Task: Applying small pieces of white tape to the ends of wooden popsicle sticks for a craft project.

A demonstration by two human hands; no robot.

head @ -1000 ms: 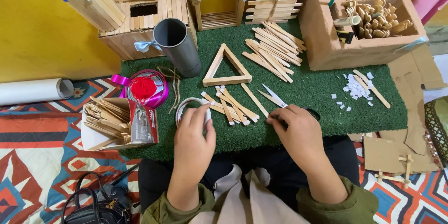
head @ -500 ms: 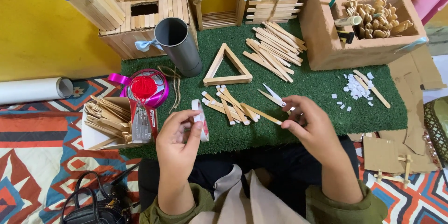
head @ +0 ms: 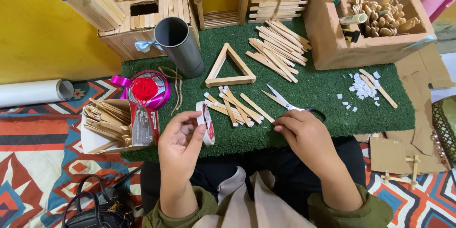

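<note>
My left hand (head: 178, 145) holds a white tape roll (head: 205, 122) upright, just above the near edge of the green mat (head: 313, 83). My right hand (head: 304, 135) rests at the mat's front edge, its fingertips pinched on the near end of a flat wooden stick (head: 256, 108) that lies slanted on the mat. Several loose sticks (head: 230, 104) lie between the two hands. Scissors (head: 285, 101) lie just beyond my right hand. A stick triangle (head: 229, 66) sits farther back in the middle.
A grey tube (head: 179, 45) leans at the back left beside stick houses (head: 142, 14). Also here are a stick pile (head: 278, 47), a cardboard compartment box (head: 375, 19), white paper bits (head: 361, 88), a pink ribbon spool (head: 145, 89), a box of sticks (head: 111, 123), a black bag (head: 95, 211) and cardboard scraps (head: 399, 154).
My left hand lifted the tape roll off the mat and turned it upright. My right hand took up a stick, raised it, then brought it back down to the mat.
</note>
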